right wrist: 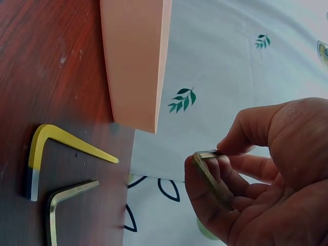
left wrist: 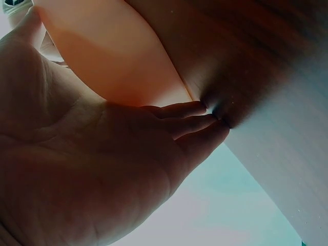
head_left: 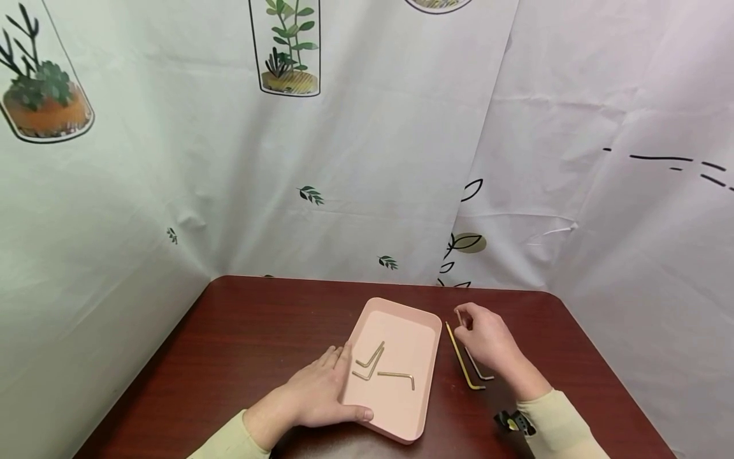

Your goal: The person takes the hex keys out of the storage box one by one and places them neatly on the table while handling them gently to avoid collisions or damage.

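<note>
A pink tray (head_left: 404, 408) lies on the table with three brass-coloured hex keys in it: one (head_left: 395, 374) by itself, the other two (head_left: 375, 364) overlapping. My left hand (head_left: 315, 395) rests on the tray's left side, fingers straight along the wall and thumb over the near rim. Right of the tray, my right hand (head_left: 486, 335) pinches a small L-shaped hex key (right wrist: 211, 183) between thumb and fingers, held above the table. Below that hand lie a yellow hex key (head_left: 460, 357) and a bare metal hex key (head_left: 474, 364), side by side on the table.
The dark red-brown table (head_left: 275, 319) has rounded far corners. White cloth (head_left: 373, 146) printed with plants hangs behind it and at both sides. A dark strap with a small device (head_left: 515, 422) shows at the right wrist.
</note>
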The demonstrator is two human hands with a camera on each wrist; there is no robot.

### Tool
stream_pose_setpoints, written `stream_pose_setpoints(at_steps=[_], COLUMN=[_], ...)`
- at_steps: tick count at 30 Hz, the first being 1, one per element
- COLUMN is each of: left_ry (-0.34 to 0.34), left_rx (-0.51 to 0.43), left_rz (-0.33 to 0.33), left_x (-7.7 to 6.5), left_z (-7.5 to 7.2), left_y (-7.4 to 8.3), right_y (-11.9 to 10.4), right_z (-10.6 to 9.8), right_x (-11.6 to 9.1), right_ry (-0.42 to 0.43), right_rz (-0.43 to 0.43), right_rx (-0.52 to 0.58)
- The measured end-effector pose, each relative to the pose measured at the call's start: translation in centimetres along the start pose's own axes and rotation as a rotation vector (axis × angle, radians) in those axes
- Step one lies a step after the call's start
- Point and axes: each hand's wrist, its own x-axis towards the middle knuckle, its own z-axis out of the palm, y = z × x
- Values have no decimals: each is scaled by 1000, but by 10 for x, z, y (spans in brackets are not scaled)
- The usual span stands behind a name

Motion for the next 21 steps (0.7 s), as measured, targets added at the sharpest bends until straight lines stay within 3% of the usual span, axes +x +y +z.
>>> stream_pose_setpoints(at_steps=[21], left_ry=[8], left_rx=[0], left_rz=[3], left_x=[0], left_z=[1], left_y=[0], right_y=[16], right_z=[-3], right_x=[-1], right_ry=[-24], right_rz=[23], right_rx=[-24])
